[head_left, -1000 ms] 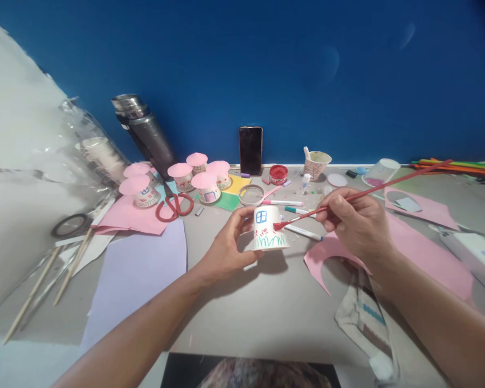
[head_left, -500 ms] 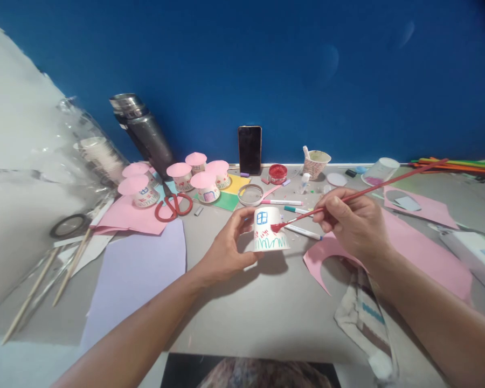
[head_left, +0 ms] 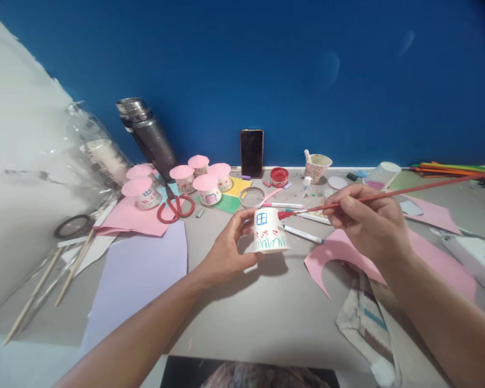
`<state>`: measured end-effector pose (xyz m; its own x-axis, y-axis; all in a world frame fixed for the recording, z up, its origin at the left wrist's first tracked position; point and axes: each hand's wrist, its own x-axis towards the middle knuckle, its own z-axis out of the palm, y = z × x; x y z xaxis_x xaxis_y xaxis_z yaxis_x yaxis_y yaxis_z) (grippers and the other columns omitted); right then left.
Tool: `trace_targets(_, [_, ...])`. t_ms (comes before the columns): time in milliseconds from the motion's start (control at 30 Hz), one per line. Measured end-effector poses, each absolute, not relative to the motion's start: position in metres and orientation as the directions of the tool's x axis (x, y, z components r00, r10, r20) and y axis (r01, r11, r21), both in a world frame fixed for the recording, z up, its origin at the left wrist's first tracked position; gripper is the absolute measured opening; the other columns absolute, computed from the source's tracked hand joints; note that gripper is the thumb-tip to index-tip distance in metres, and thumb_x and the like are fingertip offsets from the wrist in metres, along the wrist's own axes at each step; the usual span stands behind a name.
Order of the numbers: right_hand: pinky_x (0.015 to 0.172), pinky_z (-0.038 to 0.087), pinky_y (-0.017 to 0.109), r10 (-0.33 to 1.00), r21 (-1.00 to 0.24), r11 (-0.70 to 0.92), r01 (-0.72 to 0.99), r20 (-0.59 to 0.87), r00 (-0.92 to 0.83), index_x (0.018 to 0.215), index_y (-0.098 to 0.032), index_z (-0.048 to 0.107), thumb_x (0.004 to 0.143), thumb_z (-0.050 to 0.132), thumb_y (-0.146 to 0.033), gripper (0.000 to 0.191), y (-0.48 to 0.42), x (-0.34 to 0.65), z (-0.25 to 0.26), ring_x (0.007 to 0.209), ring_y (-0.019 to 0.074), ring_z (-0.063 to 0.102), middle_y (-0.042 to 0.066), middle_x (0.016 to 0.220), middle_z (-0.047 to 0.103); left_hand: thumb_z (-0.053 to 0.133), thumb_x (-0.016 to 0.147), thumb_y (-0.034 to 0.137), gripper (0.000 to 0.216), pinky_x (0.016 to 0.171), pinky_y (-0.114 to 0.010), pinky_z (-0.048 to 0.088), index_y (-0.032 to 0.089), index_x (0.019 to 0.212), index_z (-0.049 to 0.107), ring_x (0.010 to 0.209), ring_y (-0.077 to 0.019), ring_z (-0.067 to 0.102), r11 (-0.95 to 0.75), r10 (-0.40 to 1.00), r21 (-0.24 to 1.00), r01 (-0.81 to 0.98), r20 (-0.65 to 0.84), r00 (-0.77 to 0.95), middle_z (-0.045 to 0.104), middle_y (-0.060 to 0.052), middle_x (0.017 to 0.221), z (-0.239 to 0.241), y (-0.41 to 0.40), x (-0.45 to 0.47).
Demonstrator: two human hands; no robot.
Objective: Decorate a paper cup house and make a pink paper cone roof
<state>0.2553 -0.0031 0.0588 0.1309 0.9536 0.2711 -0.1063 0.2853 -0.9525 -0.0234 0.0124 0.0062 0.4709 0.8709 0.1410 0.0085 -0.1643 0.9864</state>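
Note:
My left hand [head_left: 232, 242] grips an upside-down white paper cup [head_left: 269, 229] by its left side, just above the table. A blue window, red flowers and green grass strokes are drawn on the cup. Between the thumb and fingers of my right hand [head_left: 367, 218] is a red-handled paintbrush [head_left: 412, 189], its handle pointing up to the right. The red-coated bristles are at the cup's upper right edge; whether they touch it I cannot tell. An uncapped jar of red paint [head_left: 279, 177] stands behind the cup.
Several decorated cups with pink cone roofs [head_left: 208, 183], red-handled scissors [head_left: 175, 209] and a dark flask [head_left: 149, 134] stand left. A phone [head_left: 252, 153] leans on the blue wall. Markers [head_left: 303, 234], pink paper [head_left: 432, 258] and a cloth [head_left: 361, 323] lie right; lilac paper [head_left: 141, 285] lies left.
My right hand has moved right, drawing the brush tip from the cup's front face to its upper right edge. The cup stays in my left hand, nearly unmoved.

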Motion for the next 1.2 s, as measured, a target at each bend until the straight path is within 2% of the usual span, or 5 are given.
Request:
trace_targets(200, [0.049,0.044,0.029,0.943,-0.941,0.332,-0.065,0.331,0.024,0.082,-0.022,0.078,0.081,0.088,-0.050,0.029,-0.0027,0.2585,0.0575,0.056,0.0147,0.058,0.004,0.075,0.074,0.085,0.077,0.019,0.073,0.120,-0.051,0.039,0.030,0.142,0.052,0.139,-0.0336,0.056,-0.133,0.879,0.991,-0.032,0.132,0.459,0.056,-0.010,0.151,0.0057,0.0126,-0.0228])
trace_targets(433, [0.052,0.043,0.030,0.946,-0.946,0.319,-0.061,0.321,-0.037,0.084,-0.023,0.079,0.085,0.085,-0.048,0.026,-0.0029,0.2591,0.0537,0.061,0.0167,0.060,0.005,0.078,0.074,0.083,0.076,0.015,0.072,0.117,-0.050,0.042,0.030,0.140,0.052,0.139,-0.0341,0.056,-0.125,0.870,0.990,-0.058,0.138,0.473,0.057,-0.010,0.148,0.0087,0.0121,-0.0215])
trace_targets(633, [0.051,0.043,0.030,0.944,-0.944,0.325,-0.053,0.328,-0.046,0.085,-0.022,0.078,0.086,0.084,-0.046,0.025,-0.0022,0.2601,0.0512,0.059,0.0160,0.060,0.006,0.083,0.076,0.082,0.077,0.016,0.072,0.116,-0.051,0.043,0.030,0.140,0.051,0.138,-0.0337,0.057,-0.109,0.874,0.993,-0.038,0.114,0.473,0.057,-0.010,0.149,0.0102,0.0110,-0.0215])
trace_targets(1200, [0.052,0.042,0.030,0.937,-0.937,0.343,-0.061,0.346,-0.048,0.085,-0.023,0.079,0.087,0.085,-0.046,0.023,-0.0013,0.2619,0.0511,0.061,0.0163,0.059,0.004,0.079,0.074,0.082,0.077,0.014,0.072,0.118,-0.051,0.041,0.029,0.140,0.051,0.139,-0.0339,0.056,-0.107,0.874,0.993,-0.049,0.118,0.472,0.056,-0.011,0.150,0.0110,0.0109,-0.0213])
